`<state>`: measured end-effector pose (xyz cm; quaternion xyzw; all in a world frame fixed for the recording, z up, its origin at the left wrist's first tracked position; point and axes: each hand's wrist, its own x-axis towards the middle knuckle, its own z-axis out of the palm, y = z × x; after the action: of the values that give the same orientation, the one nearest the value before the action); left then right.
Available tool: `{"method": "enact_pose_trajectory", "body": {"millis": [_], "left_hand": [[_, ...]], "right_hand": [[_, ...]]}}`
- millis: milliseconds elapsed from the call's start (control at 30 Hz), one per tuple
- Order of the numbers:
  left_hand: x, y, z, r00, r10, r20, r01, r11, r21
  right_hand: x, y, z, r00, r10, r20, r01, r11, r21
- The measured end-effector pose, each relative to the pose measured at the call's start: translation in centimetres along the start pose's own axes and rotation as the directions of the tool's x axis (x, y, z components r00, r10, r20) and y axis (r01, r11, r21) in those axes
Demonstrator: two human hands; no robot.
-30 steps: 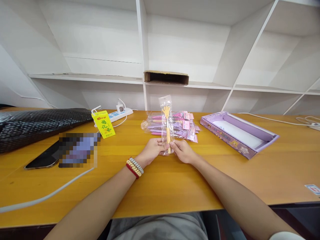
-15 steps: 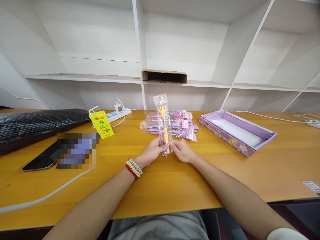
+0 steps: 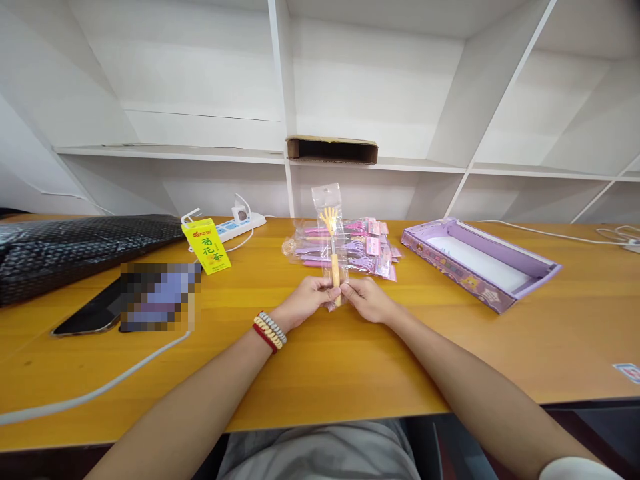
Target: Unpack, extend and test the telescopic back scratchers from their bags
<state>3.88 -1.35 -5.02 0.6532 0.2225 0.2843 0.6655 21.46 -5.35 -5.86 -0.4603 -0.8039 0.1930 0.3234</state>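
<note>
Upright between my hands is a yellow back scratcher [image 3: 335, 265] with a hand-shaped head, sealed in a clear plastic bag [image 3: 327, 195]. My left hand [image 3: 311, 299] pinches its lower end from the left, thumb across the front. From the right, my right hand [image 3: 367, 300] grips the same lower end with thumb and fingers closed. Just behind it lies a pile of bagged back scratchers [image 3: 370, 248] in pink and purple, partly covered by the one I hold.
A purple display box [image 3: 455, 270] lies to the right. On the left are a yellow drink carton [image 3: 207, 247], a phone [image 3: 90, 313], a black textured bag [image 3: 75, 250], a white power strip [image 3: 240, 227] and a cable [image 3: 100, 393]. A cardboard box [image 3: 333, 141] sits on the shelf.
The whole view has shifted slightly. Both hands keep hold of the bagged back scratcher, which stays upright in nearly the same place.
</note>
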Motion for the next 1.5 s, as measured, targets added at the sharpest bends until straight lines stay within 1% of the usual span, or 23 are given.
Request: {"method": "enact_pose_trajectory", "body": {"millis": [67, 167, 300, 433, 533, 700, 867, 1000, 1100, 1200, 1267, 1333, 1400, 1500], "left_hand": [[0.1, -0.1, 0.2, 0.997, 0.024, -0.072, -0.02, 0.998, 0.061], [0.3, -0.1, 0.6, 0.984, 0.046, -0.172, -0.028, 0.994, 0.105], [0.4, -0.1, 0.8, 0.97, 0.081, -0.228, -0.046, 0.987, 0.153], [0.4, -0.3, 0.5, 0.972, 0.063, -0.227, -0.021, 0.983, 0.181], [0.4, -0.4, 0.3, 0.975, 0.037, -0.219, 0.005, 0.982, 0.189], [0.3, 0.0, 0.5, 0.977, 0.014, -0.215, 0.018, 0.989, 0.146], [0.3, 0.2, 0.9, 0.972, -0.008, -0.235, 0.028, 0.996, 0.085], [0.4, 0.1, 1.0, 0.968, 0.002, -0.252, 0.018, 0.997, 0.077], [0.4, 0.0, 1.1, 0.963, -0.003, -0.271, 0.021, 0.998, 0.063], [0.5, -0.4, 1.1, 0.952, -0.024, -0.304, 0.039, 0.998, 0.043], [0.6, -0.7, 1.1, 0.946, -0.033, -0.323, 0.05, 0.998, 0.042], [0.6, -0.9, 1.0, 0.943, -0.051, -0.33, 0.067, 0.997, 0.038], [0.5, -0.9, 1.0, 0.945, -0.078, -0.316, 0.082, 0.997, 0.0], [0.2, -0.6, 1.2, 0.958, -0.126, -0.259, 0.104, 0.99, -0.099]], "right_hand": [[0.1, 0.0, -0.1, 1.0, 0.018, -0.018, -0.019, 0.999, -0.026], [0.2, -0.1, -0.1, 0.998, 0.045, -0.05, -0.048, 0.997, -0.059], [0.3, -0.4, -0.1, 0.994, 0.064, -0.085, -0.073, 0.992, -0.102], [0.2, -0.7, -0.2, 0.994, 0.075, -0.083, -0.087, 0.985, -0.147], [0.2, -0.8, -0.4, 0.995, 0.076, -0.064, -0.085, 0.985, -0.149], [0.2, -0.9, -0.4, 0.998, 0.047, -0.048, -0.054, 0.986, -0.155], [0.3, -1.0, -0.4, 0.998, 0.012, -0.064, -0.023, 0.985, -0.171], [0.3, -1.1, -0.4, 0.998, 0.021, -0.063, -0.031, 0.987, -0.16], [0.3, -1.0, -0.4, 0.997, 0.046, -0.06, -0.053, 0.992, -0.115], [0.3, -0.7, -0.3, 0.996, 0.083, -0.046, -0.084, 0.996, -0.03], [0.4, -0.4, -0.2, 0.993, 0.116, -0.009, -0.116, 0.993, 0.031], [0.4, -0.1, -0.1, 0.988, 0.145, 0.052, -0.149, 0.985, 0.087], [0.4, 0.1, 0.0, 0.981, 0.162, 0.104, -0.174, 0.977, 0.12], [0.3, 0.1, -0.1, 0.978, 0.161, 0.134, -0.177, 0.978, 0.113]]}}
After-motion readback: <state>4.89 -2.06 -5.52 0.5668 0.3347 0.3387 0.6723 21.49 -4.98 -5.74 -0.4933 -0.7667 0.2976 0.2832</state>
